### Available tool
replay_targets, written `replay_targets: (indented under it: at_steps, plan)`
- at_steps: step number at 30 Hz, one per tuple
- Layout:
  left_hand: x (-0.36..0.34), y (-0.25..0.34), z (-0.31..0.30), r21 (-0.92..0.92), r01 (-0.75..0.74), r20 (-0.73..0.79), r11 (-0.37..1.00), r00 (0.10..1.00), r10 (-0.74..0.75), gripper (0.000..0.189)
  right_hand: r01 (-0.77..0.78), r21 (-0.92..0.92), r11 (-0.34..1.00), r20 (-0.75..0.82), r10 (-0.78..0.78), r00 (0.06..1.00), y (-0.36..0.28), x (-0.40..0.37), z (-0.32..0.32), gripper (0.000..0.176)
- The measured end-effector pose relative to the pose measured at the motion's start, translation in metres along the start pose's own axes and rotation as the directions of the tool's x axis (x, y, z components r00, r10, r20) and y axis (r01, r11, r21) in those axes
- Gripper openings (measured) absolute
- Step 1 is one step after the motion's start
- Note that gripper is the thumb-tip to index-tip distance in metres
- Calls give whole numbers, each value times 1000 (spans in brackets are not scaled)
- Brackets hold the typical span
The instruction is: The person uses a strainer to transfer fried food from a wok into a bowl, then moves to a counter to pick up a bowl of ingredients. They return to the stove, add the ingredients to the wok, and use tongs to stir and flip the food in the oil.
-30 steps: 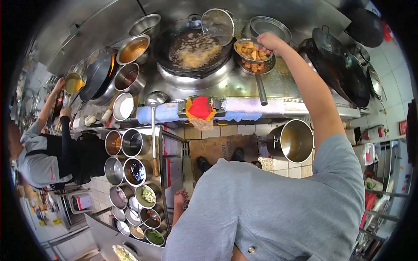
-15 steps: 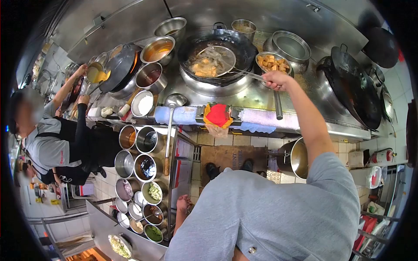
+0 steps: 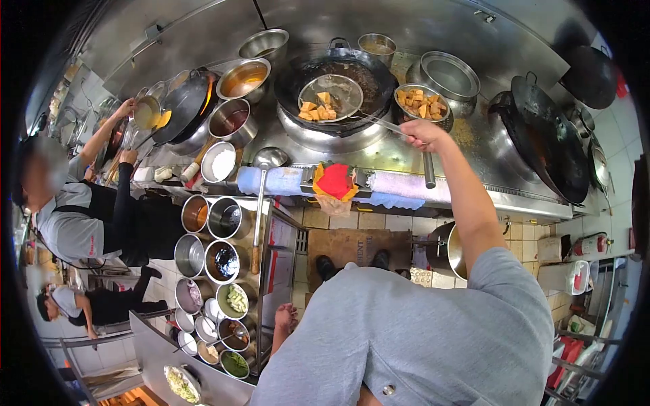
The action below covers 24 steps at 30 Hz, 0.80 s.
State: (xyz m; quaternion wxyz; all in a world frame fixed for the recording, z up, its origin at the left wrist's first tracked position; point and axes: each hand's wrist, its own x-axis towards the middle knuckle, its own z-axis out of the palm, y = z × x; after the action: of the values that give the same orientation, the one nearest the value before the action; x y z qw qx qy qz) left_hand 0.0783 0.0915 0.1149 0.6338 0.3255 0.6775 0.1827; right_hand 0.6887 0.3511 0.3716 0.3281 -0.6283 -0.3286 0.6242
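A large black wok (image 3: 371,73) sits on the steel range, dark inside. Over it hangs a round wire-mesh skimmer (image 3: 335,91) carrying golden fried cubes (image 3: 315,110), which lie in its left half. Just right of the wok, a long-handled steel strainer bowl (image 3: 406,111) holds more of the same cubes. To the left stand a steel bowl of orange-brown liquid (image 3: 244,77) and a steel bowl of white powder (image 3: 221,162).

The skimmer's thin handle slants from the lower right up to the mesh at the upper left, with the mesh nearly level above the wok.

The right hand (image 3: 423,133) is closed around the handle's end, the arm stretched forward and up. The left hand (image 3: 285,317) hangs low beside the cart of round steel tubs (image 3: 191,255); its grip cannot be told.
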Motion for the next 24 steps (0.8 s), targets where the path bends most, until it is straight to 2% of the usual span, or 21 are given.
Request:
replay_targets:
  at_steps: [1,4,5,6,7,8,10,11,14,16,18,19,20,22,23,24]
  plan:
    - [-2,-1,3,-2,-1,1,1000,1000,1,14,4,-17,1000,69,-3,998,4,12,1,15]
    - [-5,21,-4,16,42,1,999,999,-42,16,-33,7,999,136,32,990,-11,-1,-20,11]
    - [1,17,-9,-22,-42,41,999,998,43,18,-72,-66,995,85,77,993,-18,-5,-26,12]
    - [8,14,-11,-61,-121,84,991,988,126,20,-67,-65,996,79,72,994,-17,2,-22,12]
    - [14,9,-13,-261,-163,138,952,969,204,23,-38,-34,999,98,41,994,-9,12,-9,11]
    - [14,5,-11,-259,-158,146,953,969,201,23,-11,-4,1000,119,11,993,-5,18,4,11]
    - [20,10,-20,-28,-59,114,998,992,62,18,-19,-40,999,88,23,996,-4,17,20,9]
    - [76,-53,-39,11,23,27,1000,999,-24,17,-8,38,999,93,5,996,2,17,13,8]
    - [58,-17,-31,36,-38,9,999,999,38,21,-6,158,987,99,-10,995,15,20,25,10]
    - [51,-2,-28,48,3,38,999,999,-5,16,24,133,991,80,-35,996,14,15,33,11]
    - [47,2,-26,-67,-123,26,990,992,125,10,-3,124,992,117,-12,993,7,8,15,11]
    - [49,4,-27,-168,-30,39,985,999,37,6,0,105,994,115,-13,993,7,10,14,14]
    - [52,-2,-27,-169,-26,45,985,998,34,6,-3,103,995,110,-8,994,10,14,22,14]
    - [52,-12,-31,-11,-139,121,990,983,139,9,8,123,992,50,-14,999,15,26,52,17]
    - [41,-1,-30,-6,-141,114,990,983,141,9,-9,169,986,93,-7,996,14,26,49,18]
    - [24,14,-23,85,-37,11,996,999,36,11,-5,175,985,98,-12,995,15,23,45,18]
